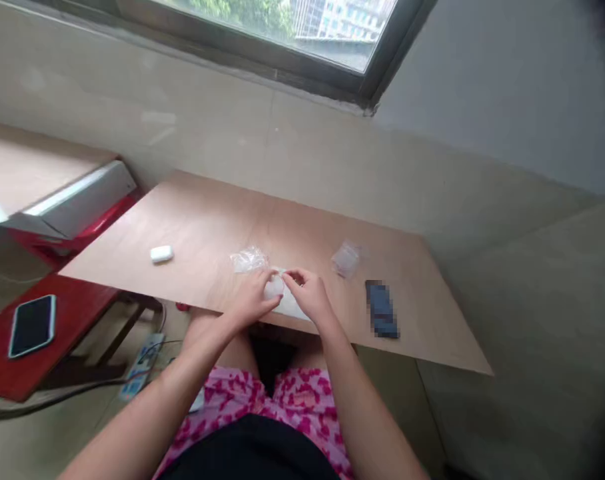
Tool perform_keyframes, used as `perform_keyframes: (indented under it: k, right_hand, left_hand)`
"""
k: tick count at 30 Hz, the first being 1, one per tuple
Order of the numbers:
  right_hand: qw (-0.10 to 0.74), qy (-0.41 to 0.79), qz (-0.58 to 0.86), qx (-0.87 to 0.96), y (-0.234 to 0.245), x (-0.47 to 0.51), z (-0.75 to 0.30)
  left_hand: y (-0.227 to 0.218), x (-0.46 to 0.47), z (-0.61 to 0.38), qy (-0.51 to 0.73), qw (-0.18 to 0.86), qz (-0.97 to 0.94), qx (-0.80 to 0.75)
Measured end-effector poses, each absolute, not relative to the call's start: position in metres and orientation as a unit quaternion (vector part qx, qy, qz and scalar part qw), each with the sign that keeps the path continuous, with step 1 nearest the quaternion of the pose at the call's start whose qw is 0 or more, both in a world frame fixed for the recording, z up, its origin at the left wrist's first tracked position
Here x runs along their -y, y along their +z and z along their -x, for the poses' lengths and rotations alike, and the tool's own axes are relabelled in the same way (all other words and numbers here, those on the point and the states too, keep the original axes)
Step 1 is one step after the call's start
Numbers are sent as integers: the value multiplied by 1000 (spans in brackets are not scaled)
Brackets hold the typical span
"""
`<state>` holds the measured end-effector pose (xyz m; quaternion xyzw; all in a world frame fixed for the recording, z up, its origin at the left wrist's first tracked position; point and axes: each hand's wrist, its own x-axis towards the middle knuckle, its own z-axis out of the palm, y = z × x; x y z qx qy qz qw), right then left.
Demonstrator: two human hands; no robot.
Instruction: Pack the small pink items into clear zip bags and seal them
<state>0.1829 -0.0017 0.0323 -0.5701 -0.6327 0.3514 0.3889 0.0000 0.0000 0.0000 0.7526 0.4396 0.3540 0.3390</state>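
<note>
Close to the front edge of the wooden table [207, 220], my left hand [252, 298] is closed around a small round whitish piece [274, 288], its thumb along the near side. My right hand [308, 293] meets it from the right, thumb and forefinger pinched at the piece's upper edge. What those fingertips hold is too small to make out. Under both hands lies a white sheet [293, 307], partly covered. Crumpled clear plastic wrap [249, 259] rests just beyond my left hand. A clear plastic packet [346, 259] lies to the right of my right hand.
On the table are a white rounded case [161, 254] at left and a dark pixelated rectangular object [382, 310] at right. A phone [32, 325] lies on a red bench [2, 370]. Below, cables run by a power strip [145, 363]. A wall [302, 167] stands behind.
</note>
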Motion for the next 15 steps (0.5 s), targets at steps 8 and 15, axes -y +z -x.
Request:
perform_keyframes:
  k: [8,15]
  right_hand:
    - [339,234,674,614,-16,-25,-216]
    - [265,167,670,672,-41,-35,-224]
  left_hand:
    - [2,-12,2,418,575,-552,-436]
    - [10,-13,9,483,800,-265,-238]
